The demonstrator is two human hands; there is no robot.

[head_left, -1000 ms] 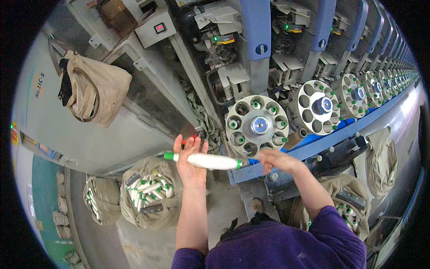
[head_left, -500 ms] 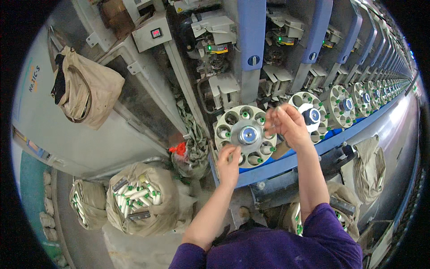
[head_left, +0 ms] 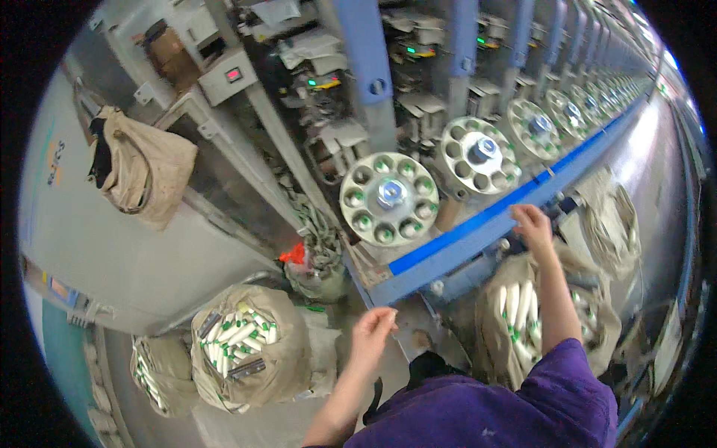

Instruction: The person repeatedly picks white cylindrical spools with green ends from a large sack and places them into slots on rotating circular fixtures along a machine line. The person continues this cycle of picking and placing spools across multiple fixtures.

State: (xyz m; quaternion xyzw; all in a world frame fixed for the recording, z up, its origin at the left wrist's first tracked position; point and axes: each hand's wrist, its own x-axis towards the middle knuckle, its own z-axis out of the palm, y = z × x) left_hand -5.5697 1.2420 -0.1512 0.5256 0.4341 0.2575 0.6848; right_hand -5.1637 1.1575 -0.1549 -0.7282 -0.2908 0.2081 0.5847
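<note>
My left hand is in the air below the blue machine rail, with thumb and fingertips pinched together. Whatever it may hold is too small to make out. Farther right, my right hand is raised in front of the rail with its fingers curled in, and nothing nameable shows in them. Beyond the hands is a round bobbin magazine, its pockets holding green-tipped bobbins. A second round magazine to its right has mostly dark, bare-looking pockets. Under my right forearm, long white yarn bobbins with green ends lie in a cloth sack.
A blue rail runs along the machine row to the far right. On the floor at left are a large sack of white bobbins and a smaller sack. A beige bag hangs at upper left.
Both hands have left the nearest magazine. My left hand has dropped toward me, and my right has moved right and down past the rail. The view has shifted, showing more of the right sack.
</note>
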